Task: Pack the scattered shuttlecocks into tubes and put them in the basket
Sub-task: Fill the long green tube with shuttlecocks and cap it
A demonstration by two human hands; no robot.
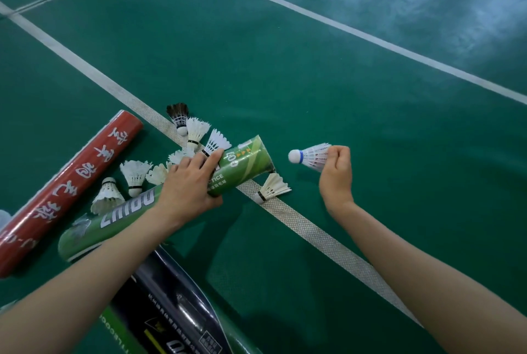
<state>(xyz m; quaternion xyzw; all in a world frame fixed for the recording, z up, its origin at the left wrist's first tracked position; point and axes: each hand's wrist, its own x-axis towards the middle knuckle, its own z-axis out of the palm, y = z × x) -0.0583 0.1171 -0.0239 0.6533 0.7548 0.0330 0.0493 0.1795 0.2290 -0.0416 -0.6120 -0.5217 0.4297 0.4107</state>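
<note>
My left hand (190, 179) clamps the green tube (171, 196) on the floor. Right-hand fingers (338, 154) pinch a shuttlecock (310, 156) by its feathers, cork facing the tube's open end.

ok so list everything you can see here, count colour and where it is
green cardboard shuttlecock tube: 1, green, lying on the floor, open mouth toward the right hand, gripped by the left hand
red cardboard tube: 1, red with white characters, far left on the floor
dark tube: 1, black, bottom centre under the left forearm
white feather shuttlecocks: about eight, white, loose on the floor around the green tube
black-feathered shuttlecock: 1, top of the pile
blue-banded shuttlecock: 1, white, pinched in the right hand, cork toward the tube mouth
white court lines: several, on the green floor
left hand: on the green tube
right hand: holding the shuttlecock
</note>
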